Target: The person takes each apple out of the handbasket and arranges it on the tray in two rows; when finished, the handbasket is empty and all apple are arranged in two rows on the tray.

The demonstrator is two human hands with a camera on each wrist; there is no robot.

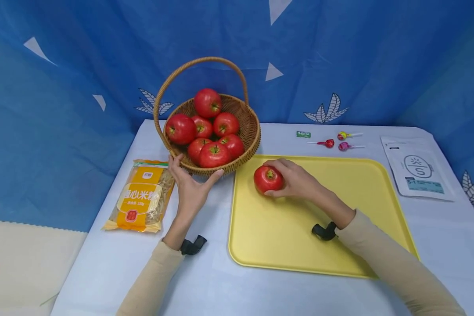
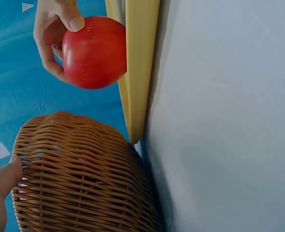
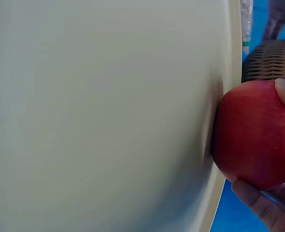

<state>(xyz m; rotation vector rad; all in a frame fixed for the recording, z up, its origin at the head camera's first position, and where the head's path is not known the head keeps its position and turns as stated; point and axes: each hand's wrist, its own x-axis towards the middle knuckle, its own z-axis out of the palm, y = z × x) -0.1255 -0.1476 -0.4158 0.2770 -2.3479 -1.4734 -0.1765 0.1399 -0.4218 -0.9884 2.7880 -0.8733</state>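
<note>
My right hand (image 1: pixel 290 179) grips a red apple (image 1: pixel 267 179) on the far left part of the yellow tray (image 1: pixel 339 228). The same apple (image 2: pixel 95 52) shows in the left wrist view, held at the tray's edge (image 2: pixel 141 67), and in the right wrist view the apple (image 3: pixel 253 133) touches the tray surface (image 3: pixel 103 116). My left hand (image 1: pixel 190 184) rests spread against the front wall of the wicker basket (image 1: pixel 249 131), thumb and fingers on its weave (image 2: pixel 84 179). Several red apples (image 1: pixel 207 103) fill the basket.
A yellow packet of noodles (image 1: pixel 142 195) lies left of my left hand. Three lollipops (image 1: pixel 341 141) and a small green sachet (image 1: pixel 303 134) lie behind the tray. A white pouch (image 1: pixel 416 169) lies at the right. A blue cloth hangs behind the white table (image 1: pixel 122 263).
</note>
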